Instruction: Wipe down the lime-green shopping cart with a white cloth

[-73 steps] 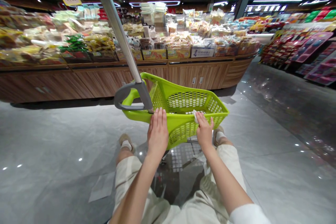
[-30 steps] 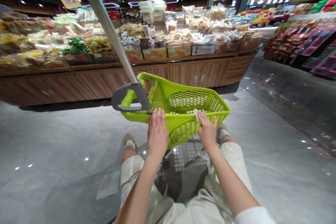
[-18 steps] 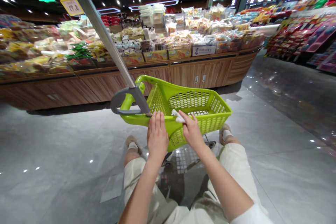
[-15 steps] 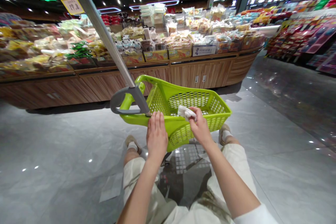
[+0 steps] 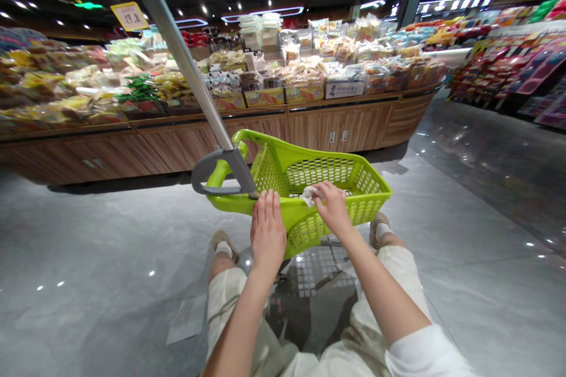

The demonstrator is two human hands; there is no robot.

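Observation:
A lime-green plastic shopping cart (image 5: 305, 156) with perforated sides stands before me, between my legs. My left hand (image 5: 269, 230) is over its near rim, beside the grey handle joint, fingers together and bent over the edge; the thumb is hidden. In my right hand (image 5: 331, 206) a crumpled white tissue (image 5: 308, 195) is pinched between thumb and fingers, at the inner side of the near rim. A grey loop-shaped grip (image 5: 223, 172) surrounds part of the cart's green handle. From it a long metal pole (image 5: 190, 65) rises to the upper left.
Behind the cart runs a wooden display counter (image 5: 345, 123) piled with packaged foods. A price sign (image 5: 130, 16) stands above it at left. More goods fill a shelf (image 5: 490, 70) at right. Grey shiny floor tiles (image 5: 481, 212) surround me.
My right hand has moved slightly left and down with the tissue, which now sits lower against the near rim. My left hand stays on the rim. The view has shifted slightly.

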